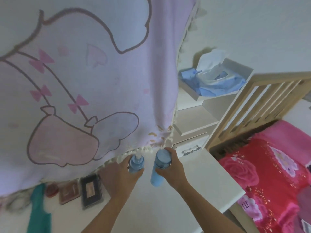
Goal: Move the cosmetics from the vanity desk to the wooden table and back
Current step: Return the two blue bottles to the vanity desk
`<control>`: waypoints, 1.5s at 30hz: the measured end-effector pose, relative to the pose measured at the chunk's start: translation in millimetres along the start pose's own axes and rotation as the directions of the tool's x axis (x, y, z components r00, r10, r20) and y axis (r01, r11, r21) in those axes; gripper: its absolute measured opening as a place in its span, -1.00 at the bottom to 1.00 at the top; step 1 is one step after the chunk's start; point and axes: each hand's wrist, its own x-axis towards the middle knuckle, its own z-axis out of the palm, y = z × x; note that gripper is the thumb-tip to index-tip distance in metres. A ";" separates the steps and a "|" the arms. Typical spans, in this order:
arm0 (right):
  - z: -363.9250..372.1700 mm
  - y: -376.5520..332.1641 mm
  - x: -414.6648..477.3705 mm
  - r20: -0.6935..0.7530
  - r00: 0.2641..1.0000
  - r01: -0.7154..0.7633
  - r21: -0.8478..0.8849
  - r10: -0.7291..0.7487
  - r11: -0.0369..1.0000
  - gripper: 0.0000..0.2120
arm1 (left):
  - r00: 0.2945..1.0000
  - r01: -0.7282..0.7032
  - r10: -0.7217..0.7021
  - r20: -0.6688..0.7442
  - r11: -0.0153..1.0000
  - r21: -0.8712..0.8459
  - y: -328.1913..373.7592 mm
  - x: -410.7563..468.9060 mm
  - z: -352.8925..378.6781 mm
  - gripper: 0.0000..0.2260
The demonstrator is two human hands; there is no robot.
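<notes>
Gripping one blue bottle per hand over the white vanity desk point(202, 190). L hand point(120, 173) has its fingers curled round the pump bottle point(136, 163). R hand point(172, 167) wraps the taller capped bottle point(160, 167) below the cap, bottle tilted. Both forearms reach fwd, roughly parallel. Bottles sit just beside each other, near the blanket point(101, 81) fringe. Can't tell if the bases touch the desk.

Two bare forearms point(104, 212), uncovered along whole visible length. Left hand point(117, 172) and right hand point(171, 167) bare too, slim fingers, knuckles showing.
</notes>
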 end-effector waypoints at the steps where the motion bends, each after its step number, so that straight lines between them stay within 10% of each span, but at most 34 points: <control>1: 5.9 0.3 14.8 -0.012 1.000 -0.005 0.006 0.005 1.000 -0.39 | 1.000 0.009 -0.008 -0.013 0.997 0.074 -3.6 10.1 4.6 -0.56; 8: 39.7 7.5 80.2 -0.020 1.000 -0.018 -0.027 0.017 0.999 -0.38 | 0.999 0.048 -0.053 -0.011 0.959 -0.280 -17.2 45.1 26.3 -0.61; 13: 59.4 11.0 102.6 0.060 0.997 0.055 -0.057 -0.051 0.997 -0.37 | 0.970 -0.178 0.173 -0.169 0.984 -0.015 -30.5 61.1 41.7 -0.70; 26: 73.0 14.4 129.9 0.123 0.984 0.144 -0.141 -0.127 0.980 -0.32 | 0.935 -0.203 0.225 -0.276 0.973 0.107 -15.8 67.8 38.0 -0.53; 34: 47.5 23.7 94.3 0.047 0.964 0.265 -0.196 -0.261 0.944 -0.28 | 0.973 0.198 -0.206 -0.101 0.977 -0.084 -12.0 38.8 26.2 -0.46; 45: 12.0 21.2 -7.2 0.137 0.832 0.553 -0.269 -0.537 0.789 -0.47 | 0.958 0.176 -0.158 -0.239 0.983 0.053 13.3 -85.3 -45.7 -0.60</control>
